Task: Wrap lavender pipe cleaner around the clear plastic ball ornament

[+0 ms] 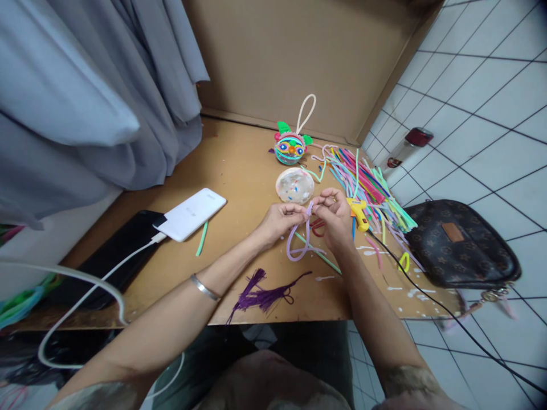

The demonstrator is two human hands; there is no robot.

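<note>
A lilac pipe cleaner [292, 249], bent into loops, hangs between my two hands above the table. My left hand [281, 221] pinches it near its top, thumb against forefinger. Close beside it, my right hand [334, 219] is closed on the same pipe cleaner. Just beyond my fingers sits a clear round bowl-like shell [294, 185] with small coloured bits in it. A yellow glue gun [360, 213] lies right of my right hand, partly over pipe cleaners. Below my hands a green pipe cleaner [327, 261] lies slantwise on the table.
A decorated ball with eyes [290, 149] stands at the back, beside a heap of coloured pipe cleaners [363, 176]. Purple tassels [260, 297] lie near the front edge. A white power bank [194, 213] with a cable is at left; a brown bag [464, 245] and a bottle [404, 152] are at right.
</note>
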